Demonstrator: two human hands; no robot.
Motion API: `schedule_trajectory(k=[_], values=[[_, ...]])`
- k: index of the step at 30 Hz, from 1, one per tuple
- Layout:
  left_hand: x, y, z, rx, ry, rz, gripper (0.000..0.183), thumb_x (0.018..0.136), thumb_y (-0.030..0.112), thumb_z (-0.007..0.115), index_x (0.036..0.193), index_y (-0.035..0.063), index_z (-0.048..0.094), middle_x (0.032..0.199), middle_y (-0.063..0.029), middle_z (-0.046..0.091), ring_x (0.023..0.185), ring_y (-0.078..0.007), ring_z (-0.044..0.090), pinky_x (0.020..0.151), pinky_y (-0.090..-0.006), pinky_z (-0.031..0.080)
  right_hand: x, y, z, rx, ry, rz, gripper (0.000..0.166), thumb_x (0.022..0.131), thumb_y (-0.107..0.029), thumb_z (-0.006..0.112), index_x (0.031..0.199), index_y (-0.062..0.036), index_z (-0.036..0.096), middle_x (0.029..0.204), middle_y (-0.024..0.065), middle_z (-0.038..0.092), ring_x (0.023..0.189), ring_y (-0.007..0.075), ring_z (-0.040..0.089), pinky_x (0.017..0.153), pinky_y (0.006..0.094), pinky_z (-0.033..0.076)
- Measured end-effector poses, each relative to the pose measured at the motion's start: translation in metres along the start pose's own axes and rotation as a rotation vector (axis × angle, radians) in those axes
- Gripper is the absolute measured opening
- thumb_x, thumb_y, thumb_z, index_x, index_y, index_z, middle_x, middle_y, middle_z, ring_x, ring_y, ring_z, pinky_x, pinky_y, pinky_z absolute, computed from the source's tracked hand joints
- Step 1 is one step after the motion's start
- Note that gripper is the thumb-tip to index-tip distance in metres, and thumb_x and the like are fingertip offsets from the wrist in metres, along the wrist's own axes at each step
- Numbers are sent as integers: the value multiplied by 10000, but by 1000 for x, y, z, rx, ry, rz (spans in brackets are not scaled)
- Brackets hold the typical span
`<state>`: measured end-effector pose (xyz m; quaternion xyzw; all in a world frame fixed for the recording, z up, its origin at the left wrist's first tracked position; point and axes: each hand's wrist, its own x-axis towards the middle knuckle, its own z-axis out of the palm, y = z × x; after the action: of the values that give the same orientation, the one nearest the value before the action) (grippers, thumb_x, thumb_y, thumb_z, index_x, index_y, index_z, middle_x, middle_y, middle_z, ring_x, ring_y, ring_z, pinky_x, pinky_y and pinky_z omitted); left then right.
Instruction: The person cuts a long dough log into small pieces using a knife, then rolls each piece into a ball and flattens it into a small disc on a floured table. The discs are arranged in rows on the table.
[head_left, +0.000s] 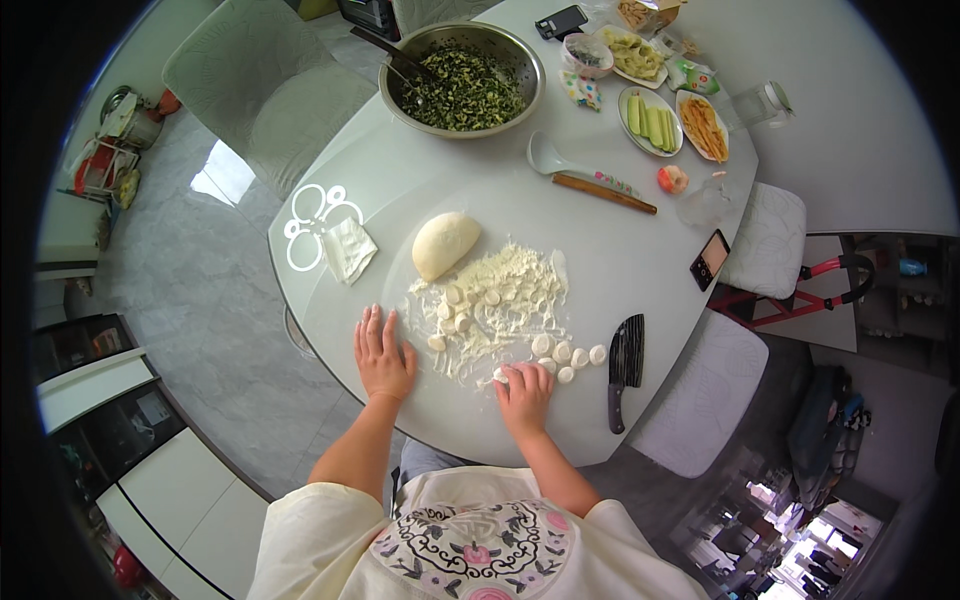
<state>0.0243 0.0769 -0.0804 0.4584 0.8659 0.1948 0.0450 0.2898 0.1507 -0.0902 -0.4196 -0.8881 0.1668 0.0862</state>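
Note:
My left hand (382, 360) lies palm down on the table near its left edge, fingers a little apart, holding nothing. My right hand (527, 391) curls over the front edge of the flour patch. Its thumb and forefinger are at a small dough piece (499, 374), which they partly cover. Several floured dough pieces (562, 352) lie just beyond and to the right of these fingers. Farther in, more small dough pieces (454, 294) sit on a heap of white flour (525, 274). A large smooth dough lump (444, 244) rests behind the flour's left side.
A cleaver-like kitchen knife (627, 360) lies right of the dough pieces. Behind are a wooden rolling pin (604, 193), a ladle (551, 156) and a steel bowl of chopped green filling (465, 124). A folded cloth (349, 251) lies left; a phone (709, 259) stands right.

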Motion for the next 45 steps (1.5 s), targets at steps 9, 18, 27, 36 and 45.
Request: schedule_trajectory(k=[9, 18, 27, 36, 45], values=[[-4, 2, -3, -4, -16, 1, 564, 877, 186, 594, 1426, 73, 531, 1560, -181, 436, 1496, -363, 356, 1253, -520, 251, 71, -41, 16, -101, 29, 139, 911, 981, -545, 532, 1570, 93, 259, 1629, 296, 249, 1528, 465, 213, 1242, 608, 148], [0, 2, 0, -21, -18, -10, 570, 876, 187, 596, 1430, 74, 523, 1563, -176, 434, 1502, -360, 345, 1254, -518, 248, 78, -26, 16, 235, 165, 125, 720, 996, -461, 548, 1541, -18, 393, 1590, 225, 360, 1502, 412, 285, 1225, 592, 195], [-3, 1, -1, -21, 1, -14, 570, 873, 199, 598, 1427, 83, 527, 1569, -162, 429, 1503, -348, 345, 1256, -507, 245, 29, -3, -19, 89, 88, -91, 372, 873, -192, 706, 1222, -111, 607, 1279, 162, 529, 1292, 399, 454, 1150, 613, 309], [-4, 1, -4, -16, 8, -10, 568, 873, 200, 598, 1426, 88, 530, 1555, -163, 448, 1496, -353, 357, 1253, -507, 255, 91, -23, -21, 155, 170, 5, 361, 832, -204, 757, 1149, -87, 630, 1202, 122, 569, 1182, 344, 494, 1061, 516, 383], [-5, 0, -4, -30, 16, -23, 571, 864, 192, 606, 1422, 92, 538, 1554, -157, 450, 1496, -346, 359, 1251, -501, 263, 94, -50, -19, 89, 41, -58, 324, 821, -178, 758, 1122, -103, 662, 1145, 68, 615, 1142, 296, 521, 1046, 484, 384]])
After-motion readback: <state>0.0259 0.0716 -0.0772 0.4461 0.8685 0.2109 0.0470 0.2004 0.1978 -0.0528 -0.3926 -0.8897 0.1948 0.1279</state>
